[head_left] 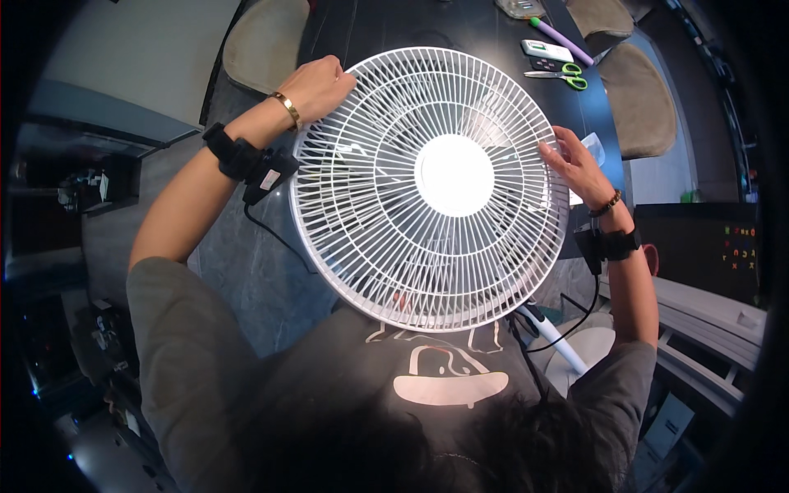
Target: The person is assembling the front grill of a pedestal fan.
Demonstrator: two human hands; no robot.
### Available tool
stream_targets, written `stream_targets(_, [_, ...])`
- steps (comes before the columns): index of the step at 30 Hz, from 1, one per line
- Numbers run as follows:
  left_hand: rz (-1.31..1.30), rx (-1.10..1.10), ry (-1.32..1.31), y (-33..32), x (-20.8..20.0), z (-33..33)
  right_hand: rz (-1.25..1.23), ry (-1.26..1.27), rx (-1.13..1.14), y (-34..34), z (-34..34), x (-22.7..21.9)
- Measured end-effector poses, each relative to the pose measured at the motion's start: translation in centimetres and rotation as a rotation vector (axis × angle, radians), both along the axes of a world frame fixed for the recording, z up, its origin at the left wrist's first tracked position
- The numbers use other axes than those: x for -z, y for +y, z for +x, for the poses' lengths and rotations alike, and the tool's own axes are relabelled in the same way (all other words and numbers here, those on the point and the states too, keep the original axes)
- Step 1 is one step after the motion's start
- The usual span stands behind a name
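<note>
A large round white fan grille [394, 271] with a solid white centre disc fills the middle of the head view, tilted up in front of my chest. At its upper left rim, my left hand [319, 89] is closed, with curled fingers on the edge. My right hand [575, 167] grips the right rim, its thumb on the front wires and the other fingers around the edge. Several layers of wire overlap, so I cannot tell whether blades are behind them. A white pole [559, 341] stands below the grille at the lower right.
On the dark table [370, 29] at the far right lie green-handled scissors [567, 76], a white box-shaped item [546, 50] and a purple stick [567, 43] with a green end. Beige chairs [637, 99] flank the table. Black cables hang from my wrist straps.
</note>
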State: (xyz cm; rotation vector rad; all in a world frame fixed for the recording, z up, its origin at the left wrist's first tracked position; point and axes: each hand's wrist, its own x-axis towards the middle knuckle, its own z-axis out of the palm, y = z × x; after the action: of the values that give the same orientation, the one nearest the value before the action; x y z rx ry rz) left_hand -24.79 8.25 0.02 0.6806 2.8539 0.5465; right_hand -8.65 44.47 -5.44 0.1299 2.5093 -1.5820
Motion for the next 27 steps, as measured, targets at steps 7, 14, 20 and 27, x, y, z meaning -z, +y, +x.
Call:
stream_targets(7, [0.054,0.087,-0.006,-0.3,-0.2,-0.3,0.006,0.024,-0.008,0.0,-0.3,0.0])
stream_targets(14, [-0.102,0.253,0.052,-0.6,0.3,-0.7,0.007,0.095,0.03,-0.1,-0.4,1.4])
stream_targets(20, [-0.123,0.551,-0.392,-0.4,-2.9,-3.8,0.084,0.115,0.007,-0.7,-0.4,-0.2])
stream_targets(27, [-0.017,0.6,-0.323,7.1,-1.1,-6.6,0.208,0.105,0.083,-0.5,0.1,-0.8])
